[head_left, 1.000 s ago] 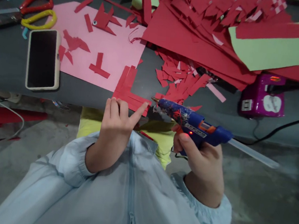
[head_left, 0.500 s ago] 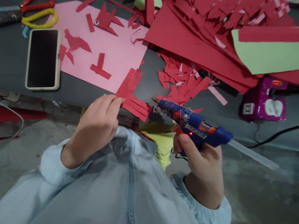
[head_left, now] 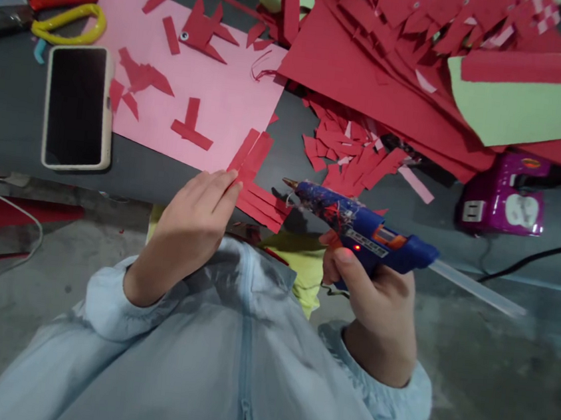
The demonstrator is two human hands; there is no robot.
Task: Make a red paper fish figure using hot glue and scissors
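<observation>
At the near table edge, my left hand is closed on several folded red paper strips joined in an L shape. Its fingertips lie on top of the strips near the corner, and the thumb is hidden. My right hand is wrapped round the handle of a blue hot glue gun. A red light glows on its side, and a clear glue stick sticks out of the back. The gun's metal nozzle points left, just right of the strips and apart from them.
Pink paper carries red cut-outs, including a fish shape. Scissors and a phone lie at left. Red scraps, red sheets, green paper and a purple plug block with a cord are at right.
My left hand has shifted slightly right and up along the red strips. The glue gun stays almost in place beside them. The view of the table has moved a little.
</observation>
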